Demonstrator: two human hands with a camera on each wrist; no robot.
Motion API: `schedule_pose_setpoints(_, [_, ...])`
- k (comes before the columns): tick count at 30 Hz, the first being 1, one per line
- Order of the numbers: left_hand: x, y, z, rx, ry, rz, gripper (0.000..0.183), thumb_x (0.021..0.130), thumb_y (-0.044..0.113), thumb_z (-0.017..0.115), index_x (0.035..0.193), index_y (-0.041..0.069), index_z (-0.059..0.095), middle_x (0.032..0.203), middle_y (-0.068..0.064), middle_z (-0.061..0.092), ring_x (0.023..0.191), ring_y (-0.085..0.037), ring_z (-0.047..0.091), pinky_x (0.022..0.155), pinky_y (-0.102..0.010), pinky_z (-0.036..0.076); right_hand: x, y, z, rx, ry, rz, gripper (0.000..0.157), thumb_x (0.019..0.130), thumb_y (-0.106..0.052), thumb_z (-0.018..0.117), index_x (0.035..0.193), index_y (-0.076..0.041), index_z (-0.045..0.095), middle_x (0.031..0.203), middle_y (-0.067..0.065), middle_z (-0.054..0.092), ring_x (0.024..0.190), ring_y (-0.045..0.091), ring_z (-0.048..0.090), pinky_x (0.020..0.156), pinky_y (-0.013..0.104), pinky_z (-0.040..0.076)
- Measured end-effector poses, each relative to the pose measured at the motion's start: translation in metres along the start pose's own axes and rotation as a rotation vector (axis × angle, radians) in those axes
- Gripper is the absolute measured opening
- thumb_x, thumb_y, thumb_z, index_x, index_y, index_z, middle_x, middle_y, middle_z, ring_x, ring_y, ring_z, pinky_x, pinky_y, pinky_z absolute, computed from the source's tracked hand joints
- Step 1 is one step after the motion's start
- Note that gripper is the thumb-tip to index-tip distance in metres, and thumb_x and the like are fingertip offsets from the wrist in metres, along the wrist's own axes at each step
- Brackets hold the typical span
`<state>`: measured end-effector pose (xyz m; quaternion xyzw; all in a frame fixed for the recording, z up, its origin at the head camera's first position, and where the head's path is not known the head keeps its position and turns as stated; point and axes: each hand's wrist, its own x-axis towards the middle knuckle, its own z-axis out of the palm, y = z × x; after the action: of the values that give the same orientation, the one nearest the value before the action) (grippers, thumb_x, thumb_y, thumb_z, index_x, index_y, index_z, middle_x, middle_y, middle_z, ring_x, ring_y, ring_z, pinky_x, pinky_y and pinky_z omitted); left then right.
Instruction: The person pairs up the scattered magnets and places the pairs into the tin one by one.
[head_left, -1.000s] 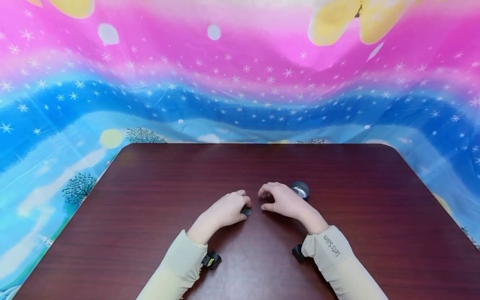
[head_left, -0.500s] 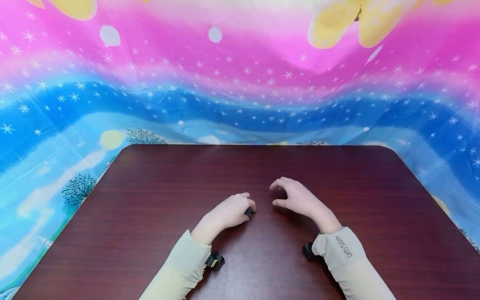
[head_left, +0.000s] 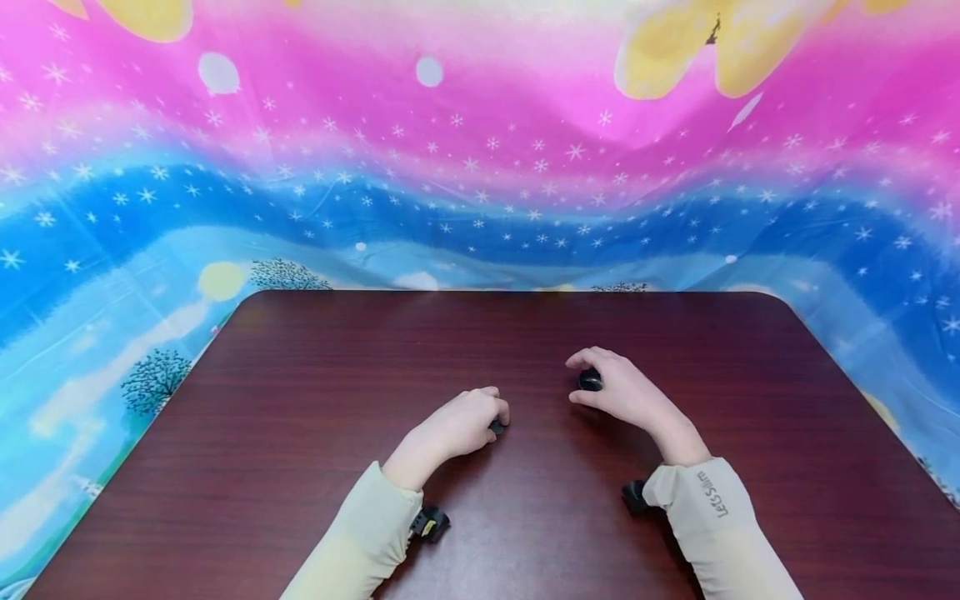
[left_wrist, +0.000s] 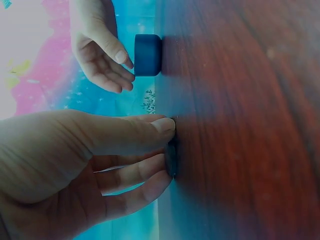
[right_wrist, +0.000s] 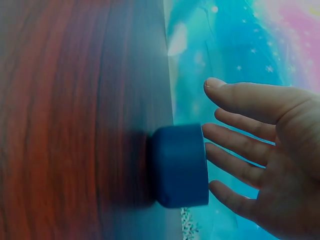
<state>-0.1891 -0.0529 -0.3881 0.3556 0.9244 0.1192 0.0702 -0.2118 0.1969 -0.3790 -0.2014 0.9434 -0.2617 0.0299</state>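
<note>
My left hand (head_left: 453, 423) is low over the table, thumb and fingers gripping a small dark flat disc (left_wrist: 171, 159) close to the wood. In the head view most of that disc is hidden behind the fingers. Farther back and to the right, a small dark round cup (right_wrist: 181, 166) stands upright on the table. My right hand (head_left: 618, 385) reaches around the cup's top from the right, thumb and fingers spread apart. In the right wrist view its fingertips are right at the cup's rim, and the thumb is off to one side.
The dark red wooden table (head_left: 360, 358) stretches under both hands. Behind its far edge hangs a pink and blue patterned cloth (head_left: 480, 167). Black wrist cameras, one on the left (head_left: 431, 523) and one on the right (head_left: 634, 497), sit below the sleeves.
The right hand has moved right, so the cup now shows between its thumb and fingers instead of behind the hand. The left hand has shifted slightly right with the disc.
</note>
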Motion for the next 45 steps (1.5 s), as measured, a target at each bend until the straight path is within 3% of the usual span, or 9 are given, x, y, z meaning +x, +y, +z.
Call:
schedule_pose_setpoints(10, [0.002, 0.0, 0.001, 0.013, -0.001, 0.005, 0.016, 0.079, 0.006, 0.068, 0.094, 0.013, 0.067, 0.094, 0.001, 0.06, 0.087, -0.013, 0.059, 0.076, -0.023, 0.048, -0.004, 0.016, -0.009, 0.013, 0.01, 0.041, 0.046, 0.081, -0.022, 0.068, 0.123, -0.008, 0.053, 0.123, 0.011, 0.054, 0.112, 0.029, 0.048, 0.09, 0.047, 0.042])
schedule_pose_setpoints(18, [0.001, 0.0, 0.001, 0.033, 0.016, 0.007, 0.016, 0.079, 0.007, 0.068, 0.094, 0.012, 0.068, 0.093, 0.001, 0.061, 0.085, -0.014, 0.06, 0.075, -0.024, 0.048, -0.006, 0.026, -0.012, 0.026, -0.02, 0.072, 0.062, 0.08, -0.027, 0.069, 0.132, -0.004, 0.043, 0.133, 0.016, 0.045, 0.121, 0.033, 0.042, 0.096, 0.052, 0.036])
schedule_pose_setpoints(24, [0.001, -0.001, 0.001, 0.049, 0.032, 0.014, 0.015, 0.078, 0.008, 0.067, 0.093, 0.012, 0.068, 0.092, 0.0, 0.061, 0.084, -0.015, 0.06, 0.075, -0.026, 0.048, -0.007, 0.028, -0.012, 0.11, -0.059, 0.087, 0.067, 0.079, -0.024, 0.07, 0.134, -0.004, 0.04, 0.134, 0.017, 0.044, 0.122, 0.034, 0.043, 0.095, 0.051, 0.038])
schedule_pose_setpoints(30, [0.002, -0.003, 0.002, 0.039, 0.037, 0.021, 0.013, 0.079, 0.008, 0.066, 0.092, 0.011, 0.069, 0.091, 0.0, 0.061, 0.084, -0.015, 0.06, 0.074, -0.025, 0.048, -0.008, 0.031, -0.009, 0.187, -0.099, 0.09, 0.07, 0.077, -0.022, 0.072, 0.135, -0.004, 0.038, 0.131, 0.018, 0.046, 0.118, 0.034, 0.045, 0.09, 0.047, 0.043])
schedule_pose_setpoints(45, [0.003, -0.003, 0.001, 0.038, 0.03, 0.031, 0.011, 0.08, 0.009, 0.066, 0.091, 0.011, 0.068, 0.09, 0.0, 0.061, 0.084, -0.015, 0.06, 0.075, -0.025, 0.048, -0.008, 0.036, -0.008, 0.148, -0.128, 0.094, 0.066, 0.076, -0.02, 0.072, 0.132, -0.001, 0.042, 0.12, 0.019, 0.053, 0.105, 0.031, 0.051, 0.082, 0.043, 0.045])
